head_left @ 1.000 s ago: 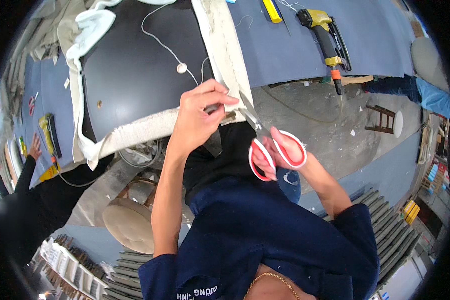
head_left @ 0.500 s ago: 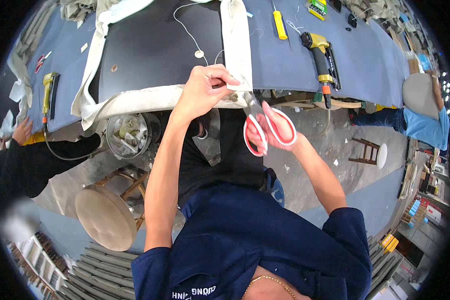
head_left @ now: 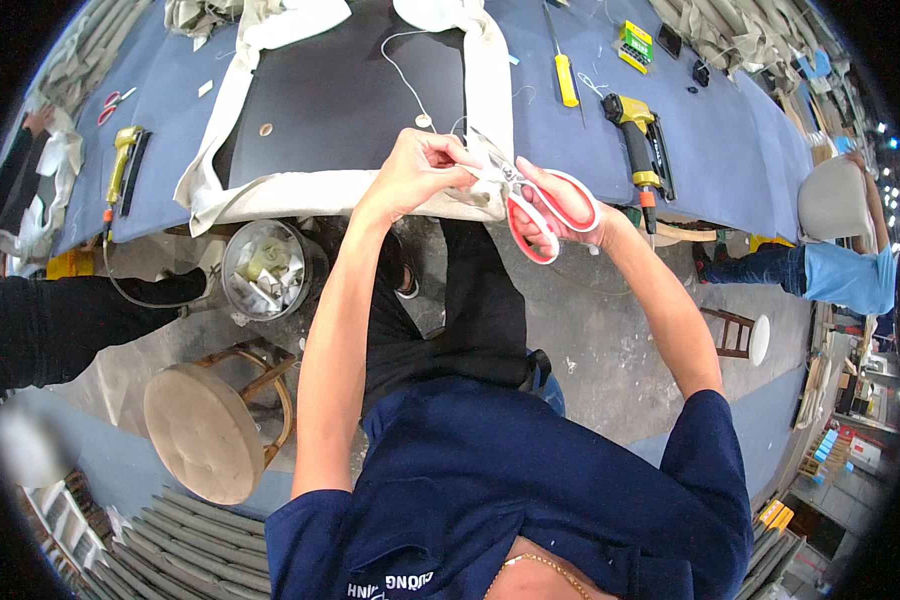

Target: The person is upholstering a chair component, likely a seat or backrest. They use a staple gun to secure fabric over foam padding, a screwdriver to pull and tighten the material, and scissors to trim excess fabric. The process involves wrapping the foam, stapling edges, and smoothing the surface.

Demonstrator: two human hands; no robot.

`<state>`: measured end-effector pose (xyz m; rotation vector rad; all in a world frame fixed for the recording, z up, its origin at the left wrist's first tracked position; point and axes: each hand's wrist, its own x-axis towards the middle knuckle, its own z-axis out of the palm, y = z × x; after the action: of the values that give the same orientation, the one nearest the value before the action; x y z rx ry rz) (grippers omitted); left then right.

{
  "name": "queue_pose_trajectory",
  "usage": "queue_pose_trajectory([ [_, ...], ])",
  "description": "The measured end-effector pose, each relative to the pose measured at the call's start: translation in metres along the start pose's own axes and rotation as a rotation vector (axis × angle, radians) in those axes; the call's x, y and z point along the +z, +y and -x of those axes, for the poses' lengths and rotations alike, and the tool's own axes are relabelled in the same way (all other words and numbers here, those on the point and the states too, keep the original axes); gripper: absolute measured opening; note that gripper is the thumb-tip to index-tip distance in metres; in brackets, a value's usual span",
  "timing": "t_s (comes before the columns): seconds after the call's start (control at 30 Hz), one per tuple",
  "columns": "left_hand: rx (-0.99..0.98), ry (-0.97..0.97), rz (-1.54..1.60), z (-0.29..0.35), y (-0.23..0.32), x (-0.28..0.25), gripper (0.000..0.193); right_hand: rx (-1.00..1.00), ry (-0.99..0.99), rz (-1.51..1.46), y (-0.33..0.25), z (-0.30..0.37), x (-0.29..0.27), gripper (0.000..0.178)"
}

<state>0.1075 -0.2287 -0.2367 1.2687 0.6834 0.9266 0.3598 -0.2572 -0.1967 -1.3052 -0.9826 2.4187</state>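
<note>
My right hand [head_left: 560, 215] grips scissors [head_left: 526, 246] by their red and white handles. Their blades are at the near right corner of a dark panel [head_left: 355, 90] edged with cream fabric [head_left: 300, 195]. With my left hand [head_left: 415, 175] I pinch the edge of that fabric, just left of the blades. A thin white cord [head_left: 401, 75] lies on the panel and runs to a small round disc [head_left: 423, 121] by my left fingers. How far the blades are apart is hard to make out.
On the blue-covered table lie a yellow screwdriver [head_left: 566, 82], a yellow-black staple gun [head_left: 638, 145], a green-yellow box [head_left: 634, 47] and another staple gun [head_left: 122, 175]. Below stand a scrap bucket [head_left: 305, 255] and a round stool [head_left: 202, 432]. Co-workers stand left and right [head_left: 850, 268].
My right hand and the scissors have moved up and slightly right, and the blades now point toward upper left. The panel sits a little lower and further right in view.
</note>
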Motion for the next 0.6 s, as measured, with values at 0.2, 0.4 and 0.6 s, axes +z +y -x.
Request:
queue_pose_trajectory([
  [0.2, 0.040, -0.049, 0.326, 0.059, 0.003, 0.008, 0.008, -0.210, 0.141, 0.157, 0.020, 0.016, -0.011, 0.074],
  [0.4, -0.220, 0.549, 0.130, 0.250, -0.031, -0.046, 0.013, -0.466, 0.216, -0.431, 0.091, 0.040, -0.008, 0.069],
  [0.6, -0.292, 0.854, -1.185, 0.269, -0.007, -0.077, 0.052, -0.407, 0.269, -0.390, 0.155, 0.029, 0.008, 0.071],
])
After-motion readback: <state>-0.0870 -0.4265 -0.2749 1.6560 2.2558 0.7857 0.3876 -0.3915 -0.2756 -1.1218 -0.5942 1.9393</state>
